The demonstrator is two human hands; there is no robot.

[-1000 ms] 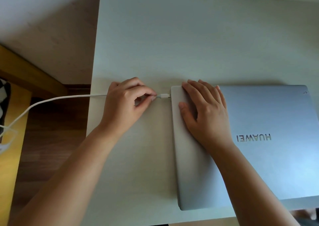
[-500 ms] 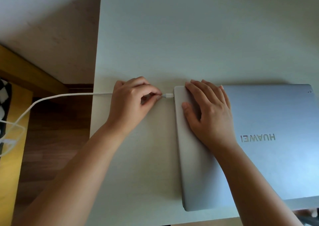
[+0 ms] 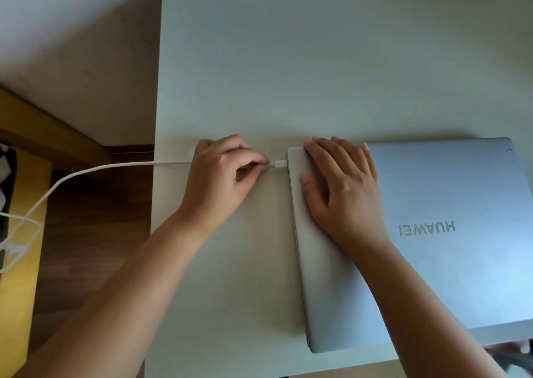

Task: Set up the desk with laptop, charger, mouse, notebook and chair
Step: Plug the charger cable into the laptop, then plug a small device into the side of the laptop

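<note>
Desk [image 3: 288,60]: left hand [image 3: 222,175] pinches plug [image 3: 279,164]; right hand [image 3: 343,187] flat on laptop [image 3: 461,276].

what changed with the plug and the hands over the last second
The left hand pushed the white charger plug rightward, closing the small gap until the plug met the left edge of the closed laptop; whether it is fully seated cannot be told. The left hand kept its pinch on the cable, the right hand stayed flat on the lid, and the laptop held its place on the desk.

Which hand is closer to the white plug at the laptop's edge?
Left. The left hand pinches the cable right behind the plug. The right hand lies flat on the laptop lid, just beyond the plug.
</note>
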